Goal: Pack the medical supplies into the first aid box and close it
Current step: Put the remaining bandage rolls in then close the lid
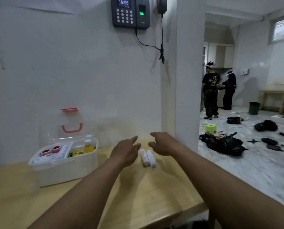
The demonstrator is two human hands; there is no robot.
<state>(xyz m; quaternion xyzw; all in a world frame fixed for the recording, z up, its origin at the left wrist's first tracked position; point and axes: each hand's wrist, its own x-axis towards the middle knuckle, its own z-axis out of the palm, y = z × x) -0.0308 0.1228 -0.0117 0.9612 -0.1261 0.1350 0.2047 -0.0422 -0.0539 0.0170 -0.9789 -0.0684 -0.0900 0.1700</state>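
Table: a pale wooden table [154,192] fills the near ground, with both bare forearms reaching across it.
Left hand: the left hand [126,152] hovers palm down just left of the rolls, fingers loosely spread, holding nothing.
Right hand: the right hand [164,144] hovers just right of the rolls' far end, fingers curled and parted, also holding nothing.
Bandage rolls: two white bandage rolls [148,158] lie side by side, touching, on the table between the two hands.
First aid box: the white first aid box [63,169] sits on the table to the left of the hands, well apart from the rolls.
Box contents: two red-ringed tape rolls [50,150] in the left compartment, a yellow bottle [89,147] in the right.
Lid: the clear lid [67,128] with its red handle stands upright against the wall.
Wall: a keypad clock terminal [129,12] hangs above.
Far room: two people [218,90] stand on a marble floor strewn with dark bags [223,142].
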